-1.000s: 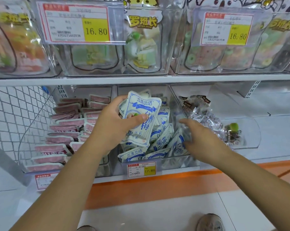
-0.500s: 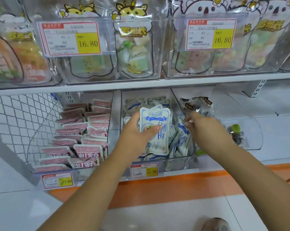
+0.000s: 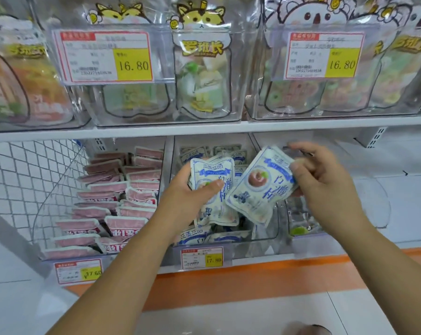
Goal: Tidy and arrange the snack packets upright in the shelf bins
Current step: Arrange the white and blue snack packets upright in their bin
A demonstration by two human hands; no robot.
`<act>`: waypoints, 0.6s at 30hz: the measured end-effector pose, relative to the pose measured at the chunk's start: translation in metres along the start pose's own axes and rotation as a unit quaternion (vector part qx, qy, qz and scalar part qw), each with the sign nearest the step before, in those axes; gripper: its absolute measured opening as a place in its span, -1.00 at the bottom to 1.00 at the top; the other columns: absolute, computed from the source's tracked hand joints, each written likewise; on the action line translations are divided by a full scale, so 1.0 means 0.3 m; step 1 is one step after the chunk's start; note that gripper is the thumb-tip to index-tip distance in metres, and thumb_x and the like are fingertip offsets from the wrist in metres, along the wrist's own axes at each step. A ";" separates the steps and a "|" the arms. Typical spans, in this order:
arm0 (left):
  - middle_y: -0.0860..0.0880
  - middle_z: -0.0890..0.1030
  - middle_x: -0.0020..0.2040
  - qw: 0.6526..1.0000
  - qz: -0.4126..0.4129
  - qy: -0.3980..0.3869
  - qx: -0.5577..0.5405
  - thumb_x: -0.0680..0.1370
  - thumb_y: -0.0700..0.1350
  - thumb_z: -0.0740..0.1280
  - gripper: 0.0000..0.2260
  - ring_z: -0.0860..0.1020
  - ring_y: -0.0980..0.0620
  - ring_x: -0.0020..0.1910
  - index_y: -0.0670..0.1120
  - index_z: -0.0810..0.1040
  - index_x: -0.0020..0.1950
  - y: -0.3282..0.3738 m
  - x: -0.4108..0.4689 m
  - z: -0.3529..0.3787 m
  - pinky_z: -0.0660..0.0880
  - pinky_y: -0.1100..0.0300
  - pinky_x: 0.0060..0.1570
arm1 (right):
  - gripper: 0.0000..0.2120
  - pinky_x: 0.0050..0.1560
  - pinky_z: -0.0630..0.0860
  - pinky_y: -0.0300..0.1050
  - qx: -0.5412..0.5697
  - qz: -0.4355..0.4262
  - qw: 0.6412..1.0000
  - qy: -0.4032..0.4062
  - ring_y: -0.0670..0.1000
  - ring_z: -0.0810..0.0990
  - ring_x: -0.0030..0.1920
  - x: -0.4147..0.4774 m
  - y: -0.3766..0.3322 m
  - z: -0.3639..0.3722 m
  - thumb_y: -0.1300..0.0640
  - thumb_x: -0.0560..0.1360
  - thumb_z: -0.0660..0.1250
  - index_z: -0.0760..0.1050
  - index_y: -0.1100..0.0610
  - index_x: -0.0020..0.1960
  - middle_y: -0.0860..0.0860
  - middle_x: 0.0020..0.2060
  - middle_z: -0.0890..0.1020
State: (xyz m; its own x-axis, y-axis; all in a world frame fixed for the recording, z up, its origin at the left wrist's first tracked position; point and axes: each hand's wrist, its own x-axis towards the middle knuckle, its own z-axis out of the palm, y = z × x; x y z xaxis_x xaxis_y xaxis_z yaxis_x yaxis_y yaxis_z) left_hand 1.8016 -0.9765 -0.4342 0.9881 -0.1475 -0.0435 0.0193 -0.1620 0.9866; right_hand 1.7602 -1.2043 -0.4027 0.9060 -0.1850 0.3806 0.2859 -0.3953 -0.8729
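My left hand (image 3: 192, 194) grips a small stack of blue-and-white snack packets (image 3: 215, 170) above the middle clear bin (image 3: 265, 240) on the lower shelf. My right hand (image 3: 325, 184) holds one more blue-and-white packet (image 3: 260, 187), tilted, its edge overlapping the left stack. More of the same packets lie loose in the bin bottom (image 3: 204, 235), and a few stand upright at its back (image 3: 226, 149).
Pink packets (image 3: 122, 189) fill the left bin beside a white wire basket (image 3: 23, 180). A right bin (image 3: 301, 223) holds dark wrapped sweets. Upper shelf bins (image 3: 199, 76) carry large clear bags and price tags. An orange strip (image 3: 228, 281) edges the shelf base.
My right hand has lifted a packet out of the bin and brought it up next to the left hand's stack. The view has shifted slightly downward and closer.
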 end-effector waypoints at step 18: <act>0.15 0.67 0.09 0.994 0.036 -0.108 -0.005 0.51 -0.03 0.43 -0.56 0.62 0.22 0.08 0.16 0.29 0.28 0.062 -0.021 0.027 0.52 0.24 0.13 | 0.22 0.21 0.53 -0.06 0.104 0.188 0.945 -0.248 -0.08 0.64 0.10 0.026 -0.026 0.121 0.07 0.12 0.61 -0.10 -0.16 0.54 -0.15 0.08 0.66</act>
State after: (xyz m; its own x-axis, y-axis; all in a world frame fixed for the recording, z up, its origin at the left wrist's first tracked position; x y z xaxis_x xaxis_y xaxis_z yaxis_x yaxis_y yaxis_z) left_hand 1.7946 -0.9864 -0.4168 0.9313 -0.3642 -0.0047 -0.0473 -0.1336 0.9899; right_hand 1.7762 -1.1700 -0.4041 0.9759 0.1866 -0.1134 -0.0773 -0.1906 -0.9786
